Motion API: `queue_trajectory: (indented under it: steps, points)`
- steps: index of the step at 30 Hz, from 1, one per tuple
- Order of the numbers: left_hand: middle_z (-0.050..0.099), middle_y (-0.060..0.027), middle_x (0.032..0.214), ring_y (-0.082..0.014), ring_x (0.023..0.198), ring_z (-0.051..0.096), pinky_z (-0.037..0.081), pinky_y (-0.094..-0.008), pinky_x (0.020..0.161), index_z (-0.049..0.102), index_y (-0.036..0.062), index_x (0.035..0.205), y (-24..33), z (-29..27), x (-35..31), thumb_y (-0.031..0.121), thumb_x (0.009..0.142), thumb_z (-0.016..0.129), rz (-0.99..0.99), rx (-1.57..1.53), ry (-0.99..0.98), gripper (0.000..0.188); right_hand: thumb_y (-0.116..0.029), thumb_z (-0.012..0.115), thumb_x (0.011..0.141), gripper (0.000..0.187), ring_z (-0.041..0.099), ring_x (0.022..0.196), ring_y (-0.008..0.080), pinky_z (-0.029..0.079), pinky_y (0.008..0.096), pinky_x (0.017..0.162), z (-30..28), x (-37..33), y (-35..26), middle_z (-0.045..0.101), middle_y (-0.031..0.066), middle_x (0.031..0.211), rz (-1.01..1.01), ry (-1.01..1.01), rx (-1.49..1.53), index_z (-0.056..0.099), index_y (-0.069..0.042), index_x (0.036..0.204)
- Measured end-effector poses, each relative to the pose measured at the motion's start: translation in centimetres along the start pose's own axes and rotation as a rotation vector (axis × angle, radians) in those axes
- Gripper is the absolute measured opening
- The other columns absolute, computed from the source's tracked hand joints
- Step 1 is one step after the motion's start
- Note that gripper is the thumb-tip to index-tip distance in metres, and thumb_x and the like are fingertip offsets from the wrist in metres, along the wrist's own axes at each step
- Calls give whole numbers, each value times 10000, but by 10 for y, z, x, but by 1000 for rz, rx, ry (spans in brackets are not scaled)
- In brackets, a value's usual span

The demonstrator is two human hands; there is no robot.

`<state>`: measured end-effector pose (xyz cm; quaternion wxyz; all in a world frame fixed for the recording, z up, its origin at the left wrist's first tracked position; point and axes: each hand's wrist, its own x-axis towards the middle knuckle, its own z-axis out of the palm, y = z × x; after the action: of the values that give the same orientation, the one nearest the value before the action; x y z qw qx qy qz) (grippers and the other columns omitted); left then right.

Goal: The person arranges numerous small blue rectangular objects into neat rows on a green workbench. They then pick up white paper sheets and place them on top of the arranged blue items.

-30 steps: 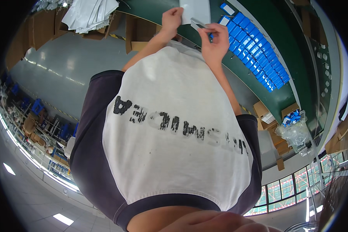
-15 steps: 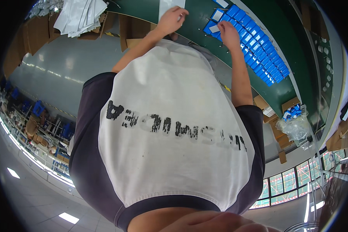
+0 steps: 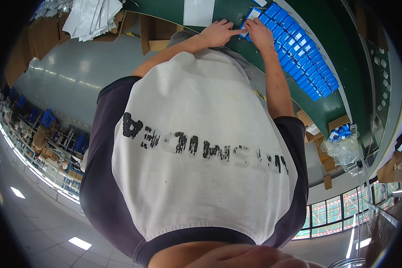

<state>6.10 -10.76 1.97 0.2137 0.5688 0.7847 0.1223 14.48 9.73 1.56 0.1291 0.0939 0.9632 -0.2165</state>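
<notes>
"Which step, by the look of it?"

"Probably pressing a small label flat on a blue pack (image 3: 245, 37), at the near left corner of the blue pack group (image 3: 299, 53) on the green table (image 3: 228, 9)."

"And for the next move?"

"Likely a call for even fingertip pressure, without nudging neighbouring packs."

"Left grip?"

"Left hand (image 3: 218, 34) with index finger stretched rightward to the pack; no object visible in it. Cannot tell how closed underneath."

"Right?"

"Right hand (image 3: 260, 35) bent down over the same pack, fingertips close together. Cannot tell whether pinching the label or merely pressing."

"Anything else close by?"

"To the left, a white sheet (image 3: 198, 12), untouched by either hand."
</notes>
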Motion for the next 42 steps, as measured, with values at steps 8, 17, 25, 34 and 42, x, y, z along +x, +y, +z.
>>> queue_trajectory:
  steps: [8, 17, 25, 34, 42]
  points:
    - [468, -77, 1482, -293, 1366, 436, 451, -446, 1045, 546, 164, 1444, 14, -22, 15, 158, 939, 581, -29, 114, -89, 506, -131, 763, 862, 460, 702, 820, 232, 579, 364, 725, -35, -23, -21, 694, 76, 1042, 217, 504, 357, 609, -100, 1295]
    - [371, -54, 1609, -295, 1474, 328, 371, -482, 1126, 490, 171, 1458, 7, -7, 7, 157, 922, 612, 64, 139, 20, 550, 42, 718, 858, 499, 727, 976, 183, 591, 301, 851, -59, -26, 14, 732, 73, 1118, 177, 335, 600, 574, -99, 1315]
    - [527, -102, 1370, -301, 1323, 446, 391, -465, 1096, 528, 188, 1446, 19, -15, 23, 160, 892, 653, 10, 91, 116, 569, -23, 672, 931, 430, 666, 774, 227, 542, 358, 683, -57, 15, 28, 671, 96, 893, 169, 5, 674, 536, -102, 1331]
    - [509, -103, 1334, -311, 1200, 495, 411, -467, 1036, 462, 365, 1505, 22, -11, 32, 135, 874, 653, -80, 98, 132, 698, 59, 579, 929, 475, 687, 823, 245, 560, 380, 682, -48, 39, 18, 675, 99, 937, 134, -128, 747, 514, -139, 1356]
    - [504, -105, 1346, -328, 1226, 489, 404, -491, 1034, 524, 364, 1454, 20, -4, 38, 161, 838, 682, -89, 78, 137, 667, -20, 726, 836, 318, 691, 864, 252, 517, 409, 913, -21, 36, 29, 732, 63, 937, -159, 462, 243, 677, -98, 1140]
